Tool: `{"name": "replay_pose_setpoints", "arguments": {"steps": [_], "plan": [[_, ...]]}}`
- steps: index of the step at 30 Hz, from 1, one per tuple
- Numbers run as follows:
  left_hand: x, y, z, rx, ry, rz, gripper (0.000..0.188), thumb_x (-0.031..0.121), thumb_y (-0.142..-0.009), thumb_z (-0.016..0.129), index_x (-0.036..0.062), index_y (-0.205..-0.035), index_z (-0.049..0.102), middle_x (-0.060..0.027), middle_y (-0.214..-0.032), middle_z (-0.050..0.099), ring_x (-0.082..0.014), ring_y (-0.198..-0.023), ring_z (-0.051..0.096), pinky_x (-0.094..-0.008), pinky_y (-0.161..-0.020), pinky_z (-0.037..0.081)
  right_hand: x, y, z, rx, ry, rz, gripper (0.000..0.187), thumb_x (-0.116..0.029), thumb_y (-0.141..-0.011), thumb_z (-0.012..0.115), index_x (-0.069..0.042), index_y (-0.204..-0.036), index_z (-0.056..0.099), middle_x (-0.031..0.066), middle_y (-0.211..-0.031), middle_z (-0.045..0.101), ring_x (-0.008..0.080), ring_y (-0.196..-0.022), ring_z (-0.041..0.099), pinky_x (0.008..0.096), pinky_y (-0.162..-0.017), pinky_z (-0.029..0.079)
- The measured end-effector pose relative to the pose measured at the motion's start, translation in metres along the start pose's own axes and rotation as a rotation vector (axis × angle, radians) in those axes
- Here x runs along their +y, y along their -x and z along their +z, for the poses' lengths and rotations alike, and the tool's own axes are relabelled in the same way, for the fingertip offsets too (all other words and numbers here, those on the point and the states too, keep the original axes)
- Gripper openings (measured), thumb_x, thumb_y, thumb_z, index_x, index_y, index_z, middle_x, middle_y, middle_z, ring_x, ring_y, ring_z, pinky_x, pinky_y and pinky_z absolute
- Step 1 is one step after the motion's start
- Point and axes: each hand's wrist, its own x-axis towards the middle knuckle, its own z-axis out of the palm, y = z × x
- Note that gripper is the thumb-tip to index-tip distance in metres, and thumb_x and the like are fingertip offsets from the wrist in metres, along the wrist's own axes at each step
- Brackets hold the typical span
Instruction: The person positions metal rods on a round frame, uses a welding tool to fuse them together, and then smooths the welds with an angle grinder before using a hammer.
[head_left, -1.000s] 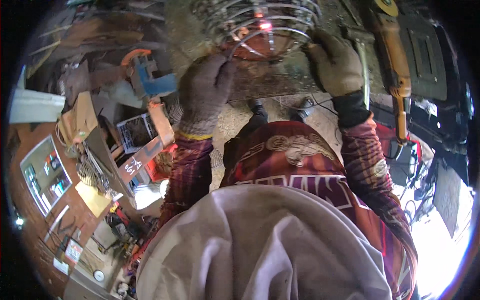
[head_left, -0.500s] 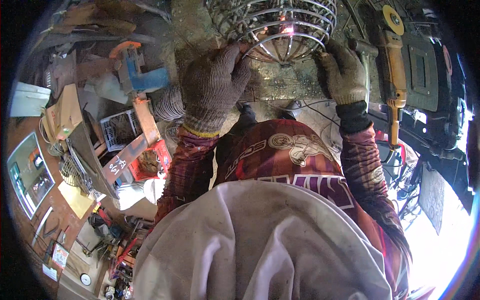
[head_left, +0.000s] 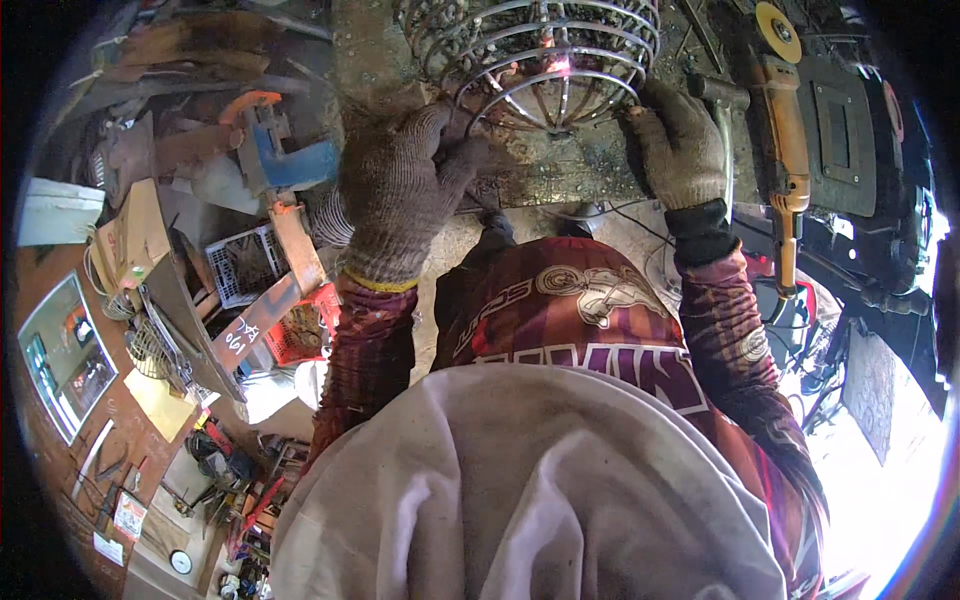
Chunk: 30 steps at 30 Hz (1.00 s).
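The round wire cage (head_left: 535,60) sits on the grimy metal workbench (head_left: 560,175) straight ahead of me, at the far edge of my view, its curved steel rings bowing toward me and a small bright pink glow showing on one ring near the middle. It lies between my two gloved hands and a little beyond them. My left hand (head_left: 400,190), in a brown knitted work glove, comes up at the cage's near left side; the fingers are curled and the thumb reaches in toward the lowest ring, so the glove touches the wire there, closed loosely about it rather than spread flat, though I cannot tell how firmly it pinches. My right hand (head_left: 680,145), in a greyer knitted glove with a dark cuff, is at the cage's near right side, fingers bent and pressed against the outer ring; whether it clasps the wire or only steadies it I cannot tell. Just beside that hand, to the right, a yellow angle grinder (head_left: 785,120) lies on the bench with its disc pointing away from me, apart from my glove. To my left, well apart from the cage, stands a blue bench vise (head_left: 285,150) with an orange top among clutter. My patterned maroon sleeves run up to both gloves.
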Motion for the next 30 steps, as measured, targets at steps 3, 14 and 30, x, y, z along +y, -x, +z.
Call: {"name": "replay_pose_setpoints", "arguments": {"steps": [3,14,30], "plan": [[0.006,0.003,-0.020,0.024,-0.296,0.167,0.047,0.027,-0.080,0.085,0.0063,-0.118,0.068,-0.0147,-0.098,0.071,-0.0329,-0.087,0.069,-0.0425,-0.079,0.055,0.001,-0.001,-0.003,0.012,0.034,-0.033,0.040,-0.036,-0.095,0.067,-0.007,-0.123,0.071,0.0180,-0.111,0.073,0.0398,-0.107,0.066,0.0473,-0.095,0.051],[-0.001,0.011,-0.025,0.190,-0.394,0.317,0.053,0.032,-0.077,0.086,0.0069,-0.121,0.069,-0.0120,-0.097,0.072,-0.0324,-0.088,0.067,-0.0442,-0.077,0.053,-0.004,-0.001,-0.002,-0.007,-0.017,-0.006,0.039,-0.036,-0.095,0.067,-0.006,-0.119,0.071,0.0180,-0.109,0.073,0.0400,-0.105,0.067,0.0463,-0.092,0.052],[0.004,-0.021,-0.007,0.064,-0.402,0.200,0.042,0.046,-0.081,0.077,0.0098,-0.101,0.070,-0.0128,-0.086,0.072,-0.0355,-0.083,0.069,-0.0501,-0.072,0.051,0.003,0.000,-0.002,0.038,0.084,0.008,0.042,-0.043,-0.094,0.067,-0.012,-0.122,0.072,0.0175,-0.114,0.073,0.0387,-0.110,0.066,0.0461,-0.096,0.051]]}}
